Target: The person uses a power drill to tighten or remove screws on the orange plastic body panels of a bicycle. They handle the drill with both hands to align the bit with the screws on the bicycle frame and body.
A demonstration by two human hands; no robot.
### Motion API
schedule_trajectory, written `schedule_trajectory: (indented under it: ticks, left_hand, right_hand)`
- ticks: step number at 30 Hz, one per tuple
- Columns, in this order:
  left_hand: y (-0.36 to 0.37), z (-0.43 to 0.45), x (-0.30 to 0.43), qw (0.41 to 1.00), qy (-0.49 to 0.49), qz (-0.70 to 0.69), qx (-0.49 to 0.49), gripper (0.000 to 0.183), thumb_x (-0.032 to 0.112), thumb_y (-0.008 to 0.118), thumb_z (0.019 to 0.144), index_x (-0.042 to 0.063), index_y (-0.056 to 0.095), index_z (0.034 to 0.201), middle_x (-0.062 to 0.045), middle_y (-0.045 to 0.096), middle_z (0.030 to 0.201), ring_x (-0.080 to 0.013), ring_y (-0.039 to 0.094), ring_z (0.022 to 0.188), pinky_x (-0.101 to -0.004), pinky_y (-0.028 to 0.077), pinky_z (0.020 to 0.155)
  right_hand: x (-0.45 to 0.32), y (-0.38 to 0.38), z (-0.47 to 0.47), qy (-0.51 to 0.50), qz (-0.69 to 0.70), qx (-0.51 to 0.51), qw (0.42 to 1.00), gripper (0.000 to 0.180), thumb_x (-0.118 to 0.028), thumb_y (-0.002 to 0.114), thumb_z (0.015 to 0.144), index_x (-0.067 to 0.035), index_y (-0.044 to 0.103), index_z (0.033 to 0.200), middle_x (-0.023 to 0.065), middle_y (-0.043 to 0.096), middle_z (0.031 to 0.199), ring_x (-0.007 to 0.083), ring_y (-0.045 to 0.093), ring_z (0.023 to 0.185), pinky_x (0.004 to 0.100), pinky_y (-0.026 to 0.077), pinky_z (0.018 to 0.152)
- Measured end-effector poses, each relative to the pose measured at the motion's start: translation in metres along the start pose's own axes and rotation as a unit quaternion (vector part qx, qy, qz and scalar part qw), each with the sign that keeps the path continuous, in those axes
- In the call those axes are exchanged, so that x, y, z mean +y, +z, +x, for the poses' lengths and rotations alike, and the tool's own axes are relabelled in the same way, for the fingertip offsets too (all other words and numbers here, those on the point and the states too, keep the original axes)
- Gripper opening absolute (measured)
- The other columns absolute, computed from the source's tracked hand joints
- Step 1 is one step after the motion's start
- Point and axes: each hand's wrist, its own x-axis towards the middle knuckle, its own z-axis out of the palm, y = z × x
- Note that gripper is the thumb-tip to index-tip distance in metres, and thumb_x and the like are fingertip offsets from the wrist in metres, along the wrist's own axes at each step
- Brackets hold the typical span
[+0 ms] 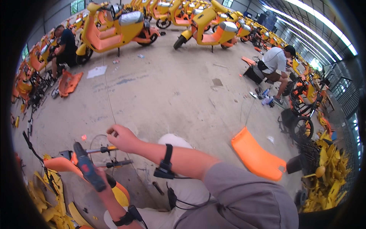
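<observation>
My left hand (102, 178) grips a blue and black cordless drill (91, 171), whose bit end points up and to the left. The drill lies over an orange scooter body panel (64, 165) with a yellow part (120, 196) below it. Off to the drill's upper right, my right hand (124, 139) is raised with its fingers loosely curled and a gap between them. No object shows in it. Just under that hand is a partly stripped scooter front end with a fork tube (98, 150). Black straps with small devices circle both my forearms.
A curved orange panel (258, 156) lies on the concrete floor (171, 94). Yellow panels (328, 171) are heaped at right. One seated person (274, 61) and another person (65, 45) work beside scooters. A yellow and orange scooter (114, 34) stands ahead, with rows behind.
</observation>
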Motion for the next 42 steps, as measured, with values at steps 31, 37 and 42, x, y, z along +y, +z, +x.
schedule_trajectory:
  ticks: [31,37,42]
  left_hand:
    - [0.027,-0.007,0.015,0.980,-0.038,-0.194,0.000,0.035,0.001,0.063,0.092,0.000,0.054,0.125,-0.005,0.058,0.112,-0.0144,0.056,0.104,-0.0303,0.047,0.093]
    - [0.028,-0.011,0.018,0.979,-0.065,-0.193,0.008,0.038,0.006,0.064,0.095,-0.002,0.052,0.130,-0.005,0.057,0.114,-0.0151,0.056,0.104,-0.0311,0.046,0.095]
    - [0.024,-0.005,0.005,0.983,-0.051,-0.179,-0.005,0.035,0.006,0.063,0.095,-0.002,0.052,0.127,-0.006,0.058,0.115,-0.0153,0.056,0.106,-0.0301,0.045,0.096]
  right_hand:
    - [-0.002,-0.207,-0.030,0.108,0.003,0.442,0.891,0.030,-0.019,0.071,0.080,0.000,0.061,0.101,0.0088,0.064,0.095,0.0174,0.060,0.086,0.0323,0.050,0.077]
    - [0.013,-0.196,-0.035,0.013,-0.046,0.376,0.925,0.029,-0.020,0.072,0.078,-0.001,0.064,0.099,0.0165,0.066,0.099,0.0275,0.064,0.093,0.0373,0.051,0.082]
    - [0.039,-0.214,-0.079,-0.046,-0.387,0.156,0.908,0.030,-0.024,0.071,0.079,-0.004,0.066,0.101,0.0173,0.066,0.102,0.0341,0.064,0.097,0.0422,0.051,0.087]
